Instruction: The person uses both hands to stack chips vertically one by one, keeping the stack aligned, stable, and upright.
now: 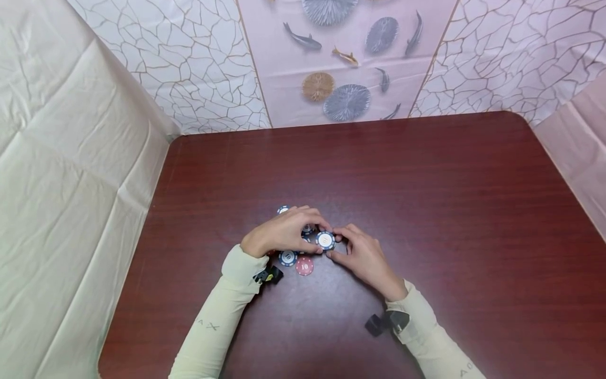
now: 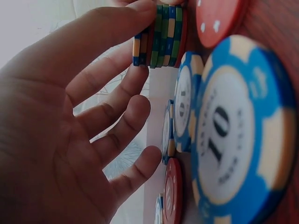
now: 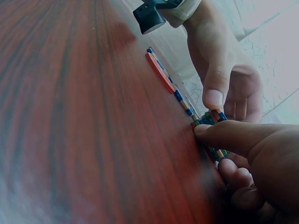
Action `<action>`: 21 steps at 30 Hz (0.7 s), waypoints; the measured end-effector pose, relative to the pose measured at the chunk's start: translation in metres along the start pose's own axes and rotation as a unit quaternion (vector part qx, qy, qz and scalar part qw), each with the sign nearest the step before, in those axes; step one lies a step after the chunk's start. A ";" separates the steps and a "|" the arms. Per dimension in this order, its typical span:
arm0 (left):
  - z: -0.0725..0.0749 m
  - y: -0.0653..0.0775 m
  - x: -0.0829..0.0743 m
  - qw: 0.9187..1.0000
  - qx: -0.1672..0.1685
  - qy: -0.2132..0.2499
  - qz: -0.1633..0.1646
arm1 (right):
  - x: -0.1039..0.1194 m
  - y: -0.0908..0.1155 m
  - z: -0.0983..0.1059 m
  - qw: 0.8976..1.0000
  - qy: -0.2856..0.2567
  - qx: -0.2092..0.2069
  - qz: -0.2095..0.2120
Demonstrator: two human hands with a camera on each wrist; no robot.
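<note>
A short stack of poker chips (image 1: 325, 240) stands on the table between both hands, with a blue-and-white chip on top. In the left wrist view the stack (image 2: 164, 37) shows blue, green and red edges. My left hand (image 1: 286, 230) pinches its upper chips between thumb and index finger, the other fingers spread. From the other side, my right hand (image 1: 366, 258) holds the stack lower down with its thumb (image 3: 203, 130) and fingers. Beside the left hand lie loose chips: a blue one marked 10 (image 1: 288, 258) and a red one (image 1: 304, 266). Others are partly hidden beneath that hand.
Another blue chip (image 1: 283, 209) shows past the left hand's far side. The dark red wooden table (image 1: 426, 173) stretches out around the hands. Patterned cloth (image 1: 208, 63) hangs behind it, and pale cloth (image 1: 61, 210) borders the left side.
</note>
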State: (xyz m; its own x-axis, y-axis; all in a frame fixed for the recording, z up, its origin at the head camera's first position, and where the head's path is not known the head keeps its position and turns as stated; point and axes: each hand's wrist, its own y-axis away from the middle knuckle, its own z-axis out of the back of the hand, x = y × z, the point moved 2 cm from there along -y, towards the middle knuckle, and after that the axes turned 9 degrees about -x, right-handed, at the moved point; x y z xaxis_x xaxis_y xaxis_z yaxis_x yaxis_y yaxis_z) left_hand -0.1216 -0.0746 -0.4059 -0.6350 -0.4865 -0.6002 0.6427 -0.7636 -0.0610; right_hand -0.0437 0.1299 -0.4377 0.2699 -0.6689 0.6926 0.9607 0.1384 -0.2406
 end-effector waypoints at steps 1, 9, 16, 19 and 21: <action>0.000 0.000 0.000 1.000 0.000 0.000 0.000 | 0.000 0.000 0.000 1.000 0.000 0.000 0.001; 0.006 0.002 -0.001 1.000 0.000 0.007 -0.007 | 0.001 -0.002 0.000 1.000 -0.003 0.006 -0.004; 0.019 0.005 0.003 0.999 -0.045 0.017 -0.017 | 0.001 -0.001 -0.002 1.000 -0.002 0.011 -0.010; 0.024 0.008 0.008 0.998 -0.050 0.022 -0.007 | 0.000 -0.001 -0.002 1.000 -0.001 0.009 -0.011; 0.027 0.010 0.012 0.998 -0.051 0.024 0.005 | 0.001 -0.002 -0.002 1.000 -0.001 0.008 -0.010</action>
State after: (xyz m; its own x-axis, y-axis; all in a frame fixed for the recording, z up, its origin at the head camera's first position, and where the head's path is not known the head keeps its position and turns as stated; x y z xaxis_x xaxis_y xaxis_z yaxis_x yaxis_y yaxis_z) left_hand -0.1343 -0.0991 -0.3919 -0.6087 -0.4713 -0.6383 0.6907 -0.7107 -0.1338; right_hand -0.0454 0.1277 -0.4381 0.2499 -0.6700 0.6991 0.9670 0.1355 -0.2158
